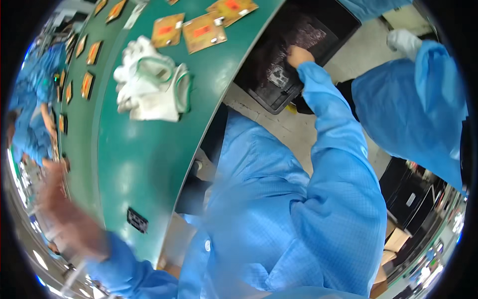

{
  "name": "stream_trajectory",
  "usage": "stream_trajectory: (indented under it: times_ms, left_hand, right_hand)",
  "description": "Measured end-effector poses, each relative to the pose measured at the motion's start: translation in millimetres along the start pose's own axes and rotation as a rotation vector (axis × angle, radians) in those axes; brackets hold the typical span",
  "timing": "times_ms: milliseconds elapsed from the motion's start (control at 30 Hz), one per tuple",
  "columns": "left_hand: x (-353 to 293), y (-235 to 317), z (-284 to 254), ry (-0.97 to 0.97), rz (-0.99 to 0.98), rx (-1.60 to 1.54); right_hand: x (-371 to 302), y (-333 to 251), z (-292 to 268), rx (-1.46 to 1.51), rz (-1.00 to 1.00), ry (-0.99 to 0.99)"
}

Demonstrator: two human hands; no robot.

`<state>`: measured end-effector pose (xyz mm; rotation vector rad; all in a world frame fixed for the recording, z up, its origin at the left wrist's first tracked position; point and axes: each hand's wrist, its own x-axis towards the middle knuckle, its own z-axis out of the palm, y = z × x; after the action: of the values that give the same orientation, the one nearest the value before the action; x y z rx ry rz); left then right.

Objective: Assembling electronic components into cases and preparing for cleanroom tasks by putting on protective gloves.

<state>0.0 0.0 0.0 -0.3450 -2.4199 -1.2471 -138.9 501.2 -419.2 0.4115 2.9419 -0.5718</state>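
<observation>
My right hand (300,56) reaches down into a black plastic bin (271,105) beside the bench, its fingers curled. Whatever they grip is hidden, though crinkled clear plastic wrap (307,37) lies right by them. Close below the hand in the bin is a small grey-and-black part (278,76). My left hand (55,197) is stretched out over the far left of the green bench, smeared by motion, so its fingers do not show clearly. Nearest to it on the bench lies a small flat black part (137,220).
White gloves with green cuffs (152,82) are piled on the green bench (149,164). Several flat tan packets with orange labels (204,32) lie beyond them. Along the left, a row of orange-labelled pieces (87,84) runs past co-workers in blue (32,94). Another person's blue sleeve (408,94) is at right.
</observation>
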Motion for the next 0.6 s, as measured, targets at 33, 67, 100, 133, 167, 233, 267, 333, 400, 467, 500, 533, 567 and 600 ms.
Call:
stream_trajectory:
  times_ms: [33,67,100,133,167,233,267,333,400,467,500,533,567,600]
  left_hand:
    - [-9.6,-11.6,46.7,-0.391,0.016,0.238]
    - [-26.7,-16.6,82.2,-0.515,0.069,0.342]
    - [-46.5,-29.5,103.7,-0.537,0.098,0.363]
    - [-55.3,-33.0,116.9,-0.617,0.156,0.477]
    - [-65.6,-36.0,127.1,-0.684,0.199,0.613]
    - [-77.0,-40.7,151.6,-0.616,0.213,0.663]
    - [-73.7,-40.0,156.0,-0.629,0.203,0.634]
    - [-74.2,-42.5,158.8,-0.621,0.187,0.650]
    - [-72.1,-43.2,159.0,-0.627,0.168,0.660]
    - [-70.5,-43.6,159.7,-0.627,0.171,0.664]
    - [-71.3,-41.5,159.0,-0.626,0.160,0.673]
    - [-71.7,-39.0,160.4,-0.614,0.153,0.674]
    - [-71.1,-38.4,160.8,-0.619,0.157,0.676]
    - [-72.1,-39.0,160.9,-0.609,0.149,0.671]
  right_hand:
    - [-4.4,28.8,13.6,-0.059,0.071,-0.072]
    - [2.8,49.6,32.2,-0.049,0.111,-0.073]
    - [15.8,65.9,54.1,-0.120,0.111,-0.212]
    - [25.4,76.1,65.0,-0.191,0.099,-0.352]
    - [15.4,42.9,54.2,-0.246,0.240,-0.209]
    - [22.3,55.0,71.1,-0.264,0.296,-0.143]
    - [23.9,62.4,81.4,-0.284,0.352,-0.088]
    - [17.9,52.2,85.1,-0.251,0.476,-0.039]
    - [19.9,51.7,93.5,-0.131,0.702,0.004]
    - [30.4,52.7,113.3,-0.082,0.798,-0.013]
    - [33.1,46.7,119.2,-0.037,0.881,-0.039]
    - [36.1,37.6,126.5,0.065,0.986,0.022]
    - [35.9,33.2,125.6,0.069,0.992,0.019]
    - [32.2,29.8,122.7,-0.010,0.911,-0.065]
